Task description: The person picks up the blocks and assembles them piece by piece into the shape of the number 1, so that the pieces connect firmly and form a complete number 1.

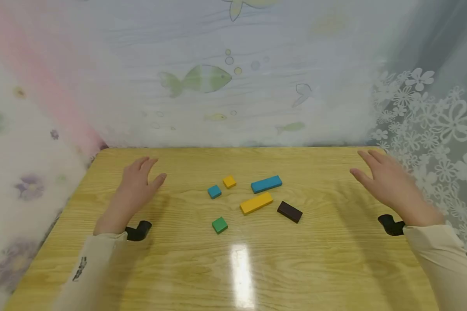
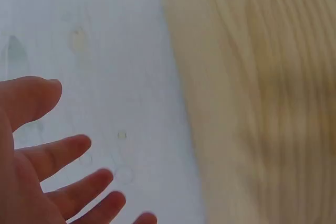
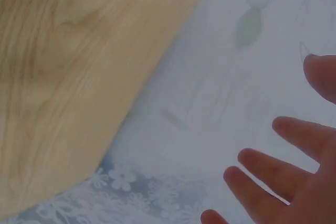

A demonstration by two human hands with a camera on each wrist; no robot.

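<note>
My left hand (image 1: 134,190) hovers over the left part of the table, fingers spread and holding nothing. On the far right, my right hand (image 1: 389,183) is raised near the table's edge, its fingers apart and the palm bare. Between them several small blocks lie flat: a blue cube-like block (image 1: 214,191), a small yellow block (image 1: 229,182), a green block (image 1: 219,225), a long blue block (image 1: 266,184), a long yellow block (image 1: 256,203) and a dark brown block (image 1: 289,212). Neither hand touches any block. Both wrist views show spread fingers and no block.
The wooden table (image 1: 179,268) reaches back to a pale curtain (image 1: 140,86) printed with fish. White flowered lace (image 1: 424,112) hangs along the right side, and a flowered cloth (image 1: 19,216) along the left. A bright reflection lies on the tabletop near the front.
</note>
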